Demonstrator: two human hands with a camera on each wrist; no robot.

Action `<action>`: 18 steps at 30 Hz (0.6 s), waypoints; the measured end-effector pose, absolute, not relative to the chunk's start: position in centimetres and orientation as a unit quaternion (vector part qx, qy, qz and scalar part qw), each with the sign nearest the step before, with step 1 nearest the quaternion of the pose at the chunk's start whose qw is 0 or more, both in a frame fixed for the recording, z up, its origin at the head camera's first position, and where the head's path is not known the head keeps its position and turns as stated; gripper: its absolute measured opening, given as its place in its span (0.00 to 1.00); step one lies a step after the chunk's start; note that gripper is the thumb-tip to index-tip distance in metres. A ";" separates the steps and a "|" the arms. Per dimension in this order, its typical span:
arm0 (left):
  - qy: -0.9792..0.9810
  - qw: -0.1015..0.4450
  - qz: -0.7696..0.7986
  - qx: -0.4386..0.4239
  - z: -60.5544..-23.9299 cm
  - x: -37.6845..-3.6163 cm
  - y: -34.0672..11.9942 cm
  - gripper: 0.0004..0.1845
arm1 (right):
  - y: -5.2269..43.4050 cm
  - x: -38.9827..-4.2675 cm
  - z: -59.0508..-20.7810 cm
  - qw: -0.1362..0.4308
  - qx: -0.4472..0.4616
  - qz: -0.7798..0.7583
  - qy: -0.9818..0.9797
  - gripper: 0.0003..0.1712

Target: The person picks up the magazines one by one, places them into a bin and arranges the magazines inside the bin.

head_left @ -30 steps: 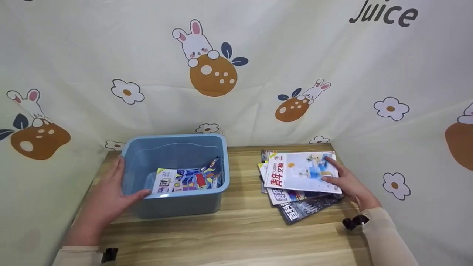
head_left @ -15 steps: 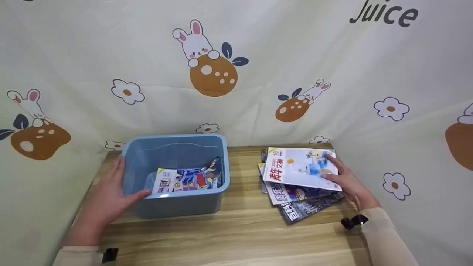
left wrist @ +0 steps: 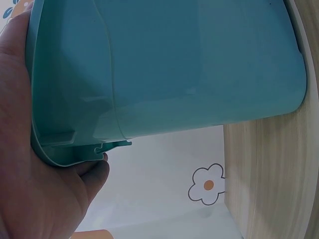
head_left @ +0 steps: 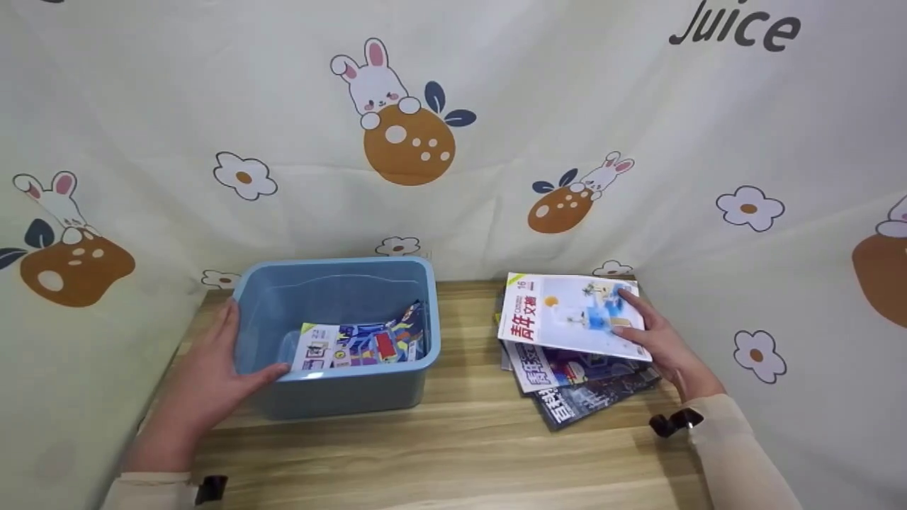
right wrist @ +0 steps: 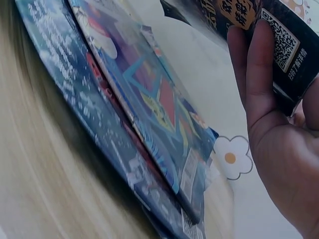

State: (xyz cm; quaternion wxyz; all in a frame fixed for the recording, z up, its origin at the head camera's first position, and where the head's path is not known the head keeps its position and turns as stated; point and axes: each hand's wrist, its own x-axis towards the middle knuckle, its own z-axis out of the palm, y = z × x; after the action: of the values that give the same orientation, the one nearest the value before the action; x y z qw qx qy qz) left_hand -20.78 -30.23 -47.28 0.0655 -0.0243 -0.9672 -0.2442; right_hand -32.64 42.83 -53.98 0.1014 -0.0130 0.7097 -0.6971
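Note:
My left hand [head_left: 202, 379] holds the near left rim of a blue plastic bin [head_left: 347, 391]. In the left wrist view its fingers and thumb wrap the lip of the bin [left wrist: 189, 69]. Inside the bin lies a colourful magazine [head_left: 379, 347]. On the right, my right hand [head_left: 673, 354] pinches the right edge of a white-covered magazine [head_left: 560, 322]. The right wrist view shows fingers [right wrist: 260, 64] against its dark back cover with a QR code [right wrist: 286, 42], lifted off the magazines below. The thumb is mostly out of sight there.
Beneath the raised magazine several others lie fanned in a pile, including a purple one [head_left: 542, 370] and a dark one [head_left: 592, 400]. They rest on the wooden table [head_left: 453, 453]. A patterned cloth [head_left: 496, 212] hangs behind and at both sides.
The white magazine has risen from the pile and shifted slightly back and left with my right hand, showing more of the purple magazine. My left hand and the bin stay in place.

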 end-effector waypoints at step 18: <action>-0.968 0.065 -0.241 -0.025 -47.4 -20.8 -30.3 0.76 | 40.4 -32.6 -52.6 0.091 -0.048 -0.714 0.693 0.50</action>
State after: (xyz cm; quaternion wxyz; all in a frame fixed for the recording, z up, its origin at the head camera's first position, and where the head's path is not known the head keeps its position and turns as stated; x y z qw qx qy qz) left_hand -20.83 -30.34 -47.39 0.0649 -0.0248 -0.9680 -0.2410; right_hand -32.63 40.44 -52.56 0.0906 -0.0477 0.6930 -0.7137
